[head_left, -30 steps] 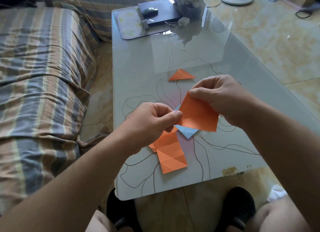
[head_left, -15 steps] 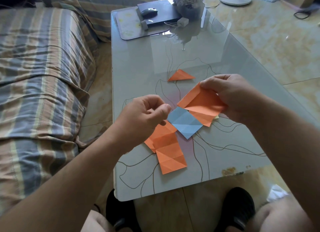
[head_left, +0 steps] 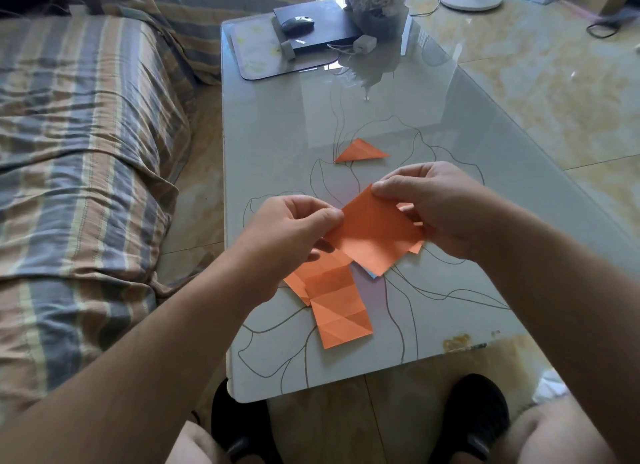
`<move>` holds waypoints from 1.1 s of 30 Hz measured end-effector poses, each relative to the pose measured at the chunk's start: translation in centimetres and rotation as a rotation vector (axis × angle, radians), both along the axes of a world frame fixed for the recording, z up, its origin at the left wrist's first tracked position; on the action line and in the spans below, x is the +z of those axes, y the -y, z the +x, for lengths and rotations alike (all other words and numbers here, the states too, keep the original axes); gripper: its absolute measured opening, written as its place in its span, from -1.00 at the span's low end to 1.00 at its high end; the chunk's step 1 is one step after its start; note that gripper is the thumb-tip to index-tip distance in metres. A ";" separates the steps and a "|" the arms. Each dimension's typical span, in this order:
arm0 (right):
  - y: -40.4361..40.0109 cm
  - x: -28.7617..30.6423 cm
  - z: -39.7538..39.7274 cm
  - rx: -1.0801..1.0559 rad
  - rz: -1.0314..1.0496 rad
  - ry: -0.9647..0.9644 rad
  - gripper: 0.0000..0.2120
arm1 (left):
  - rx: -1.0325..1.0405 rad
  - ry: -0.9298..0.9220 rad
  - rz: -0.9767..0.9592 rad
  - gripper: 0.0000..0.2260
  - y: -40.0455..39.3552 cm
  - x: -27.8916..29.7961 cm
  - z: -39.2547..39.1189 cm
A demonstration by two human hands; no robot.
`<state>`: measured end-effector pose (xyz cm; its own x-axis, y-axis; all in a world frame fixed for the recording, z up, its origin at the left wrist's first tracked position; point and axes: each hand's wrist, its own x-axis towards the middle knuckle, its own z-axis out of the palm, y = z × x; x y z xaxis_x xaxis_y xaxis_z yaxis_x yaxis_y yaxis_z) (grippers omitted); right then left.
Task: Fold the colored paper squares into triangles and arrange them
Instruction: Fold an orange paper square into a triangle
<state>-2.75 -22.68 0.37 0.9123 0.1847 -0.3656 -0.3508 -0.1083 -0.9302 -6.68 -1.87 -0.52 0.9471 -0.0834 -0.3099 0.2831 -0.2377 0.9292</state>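
Observation:
An orange paper square (head_left: 375, 236) hangs just above the glass table (head_left: 284, 124). My left hand (head_left: 294, 233) pinches its left corner and my right hand (head_left: 438, 205) pinches its top corner. Under it lie creased orange squares (head_left: 337, 299), overlapping on the table, and a sliver of a blue square (head_left: 371, 274), mostly hidden. More orange paper (head_left: 415, 247) peeks out below my right hand. A folded orange triangle (head_left: 360, 152) lies farther back on the table.
At the table's far end stand a black laptop (head_left: 322, 25) with a mouse (head_left: 297, 23), a mouse pad (head_left: 263, 53), a white charger (head_left: 363, 43) and a vase (head_left: 375, 10). A striped sofa (head_left: 79, 145) runs along the left. My shoes (head_left: 478, 411) are under the near edge.
My left hand, which had let go half a second ago, now pinches the orange square again. The square is spread between both hands and covers most of the blue one.

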 end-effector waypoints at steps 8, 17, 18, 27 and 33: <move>0.1 0.2 -0.1 0.134 -0.159 0.055 -0.90 | -0.020 0.056 0.007 -0.86 -0.2 -0.3 0.2; -1.1 -0.8 -0.8 0.260 -0.127 0.212 -0.91 | -0.078 0.139 0.080 -0.84 0.0 -0.7 0.0; -1.1 -0.8 -0.8 0.264 -0.129 0.221 -0.91 | -0.075 0.148 0.089 -0.84 0.0 -0.7 0.0; -1.6 -1.3 -0.8 0.257 -0.184 0.285 -0.89 | -0.074 0.217 0.129 -0.84 0.0 -1.2 0.1; -1.2 -1.2 -0.6 0.271 -0.196 0.301 -0.92 | -0.107 0.255 0.162 -0.87 -0.4 -1.1 0.4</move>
<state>-3.32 -21.48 -0.88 0.9115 0.3855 -0.1432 -0.0024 -0.3432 -0.9392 -6.32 -1.47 -1.65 0.9844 -0.1561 -0.0815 0.0116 -0.4046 0.9144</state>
